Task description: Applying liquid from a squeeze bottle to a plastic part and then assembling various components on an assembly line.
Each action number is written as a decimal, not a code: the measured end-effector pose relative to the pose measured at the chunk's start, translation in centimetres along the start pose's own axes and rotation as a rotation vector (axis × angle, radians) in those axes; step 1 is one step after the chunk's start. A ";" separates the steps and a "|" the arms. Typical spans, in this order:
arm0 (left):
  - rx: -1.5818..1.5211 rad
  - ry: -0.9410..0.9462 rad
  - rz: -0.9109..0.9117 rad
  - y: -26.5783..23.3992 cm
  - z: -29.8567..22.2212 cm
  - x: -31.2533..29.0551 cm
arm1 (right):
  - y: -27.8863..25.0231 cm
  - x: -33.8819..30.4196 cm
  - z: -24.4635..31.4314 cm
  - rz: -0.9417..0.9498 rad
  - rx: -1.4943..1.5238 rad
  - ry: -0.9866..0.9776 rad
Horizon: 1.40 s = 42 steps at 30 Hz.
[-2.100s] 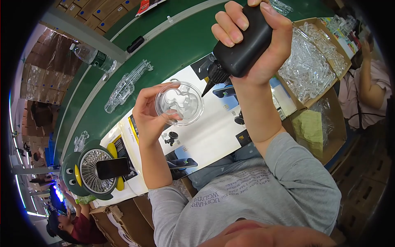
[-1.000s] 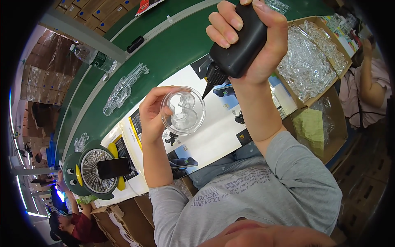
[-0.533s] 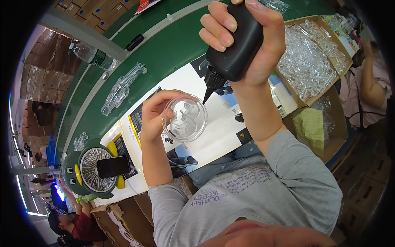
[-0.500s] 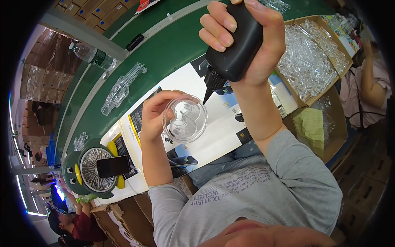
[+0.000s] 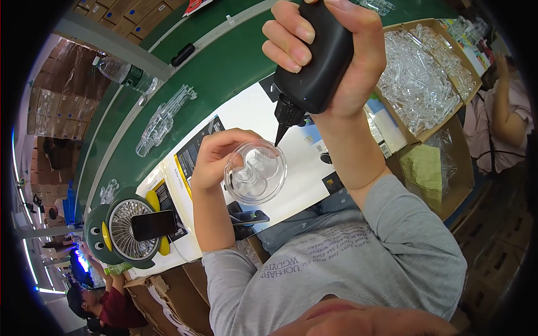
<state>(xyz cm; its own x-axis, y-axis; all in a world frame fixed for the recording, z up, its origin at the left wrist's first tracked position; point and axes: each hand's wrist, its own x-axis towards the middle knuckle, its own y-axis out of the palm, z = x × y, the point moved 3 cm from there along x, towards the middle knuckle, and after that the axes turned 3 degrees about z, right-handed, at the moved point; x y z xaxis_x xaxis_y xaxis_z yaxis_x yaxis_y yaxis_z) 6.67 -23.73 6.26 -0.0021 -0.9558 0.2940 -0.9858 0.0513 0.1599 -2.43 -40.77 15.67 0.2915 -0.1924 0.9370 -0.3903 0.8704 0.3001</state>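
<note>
My left hand [image 5: 216, 159] is closed on the rim of a round clear plastic piece [image 5: 256, 176], which has a curved raised shape inside it. Above and to the right, my right hand [image 5: 350, 53] grips a black squeeze bottle [image 5: 316, 61] tipped nozzle-down. The bottle's thin black nozzle tip [image 5: 279, 137] is at the upper right rim of the clear piece; whether it touches, I cannot tell. Both are held over a white printed sheet [image 5: 297, 182] on the table.
A cardboard box [image 5: 412, 134] of clear plastic parts stands at right. Loose clear parts [image 5: 165, 123] lie on the green table [image 5: 224, 67]. At left are a penguin-shaped fan [image 5: 123, 232], a phone [image 5: 154, 225] and a water bottle [image 5: 126, 75]. Another person [image 5: 499, 123] sits at far right.
The clear piece has turned and shifted slightly right and down in my left hand. My right hand has moved a little left with the squeeze bottle, its nozzle staying near the rim.
</note>
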 end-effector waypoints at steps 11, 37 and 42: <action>-0.039 -0.048 0.040 -0.1 0.3 -0.3 | 0.3 0.0 0.0 0.036 -0.087 0.038; 0.068 -0.155 0.183 -0.5 1.7 -0.5 | 3.8 -1.0 -0.8 -0.623 0.069 0.373; 0.126 -0.115 0.221 0.4 1.5 0.5 | 3.9 -0.2 -0.1 -0.194 -0.176 0.240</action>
<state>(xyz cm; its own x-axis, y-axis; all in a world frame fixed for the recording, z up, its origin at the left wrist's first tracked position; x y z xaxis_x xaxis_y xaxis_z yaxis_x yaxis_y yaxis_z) 5.98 -24.58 5.05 -0.2315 -0.9523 0.1987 -0.9723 0.2330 -0.0164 -3.98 -37.30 16.62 0.5504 -0.2681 0.7907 -0.1572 0.8968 0.4135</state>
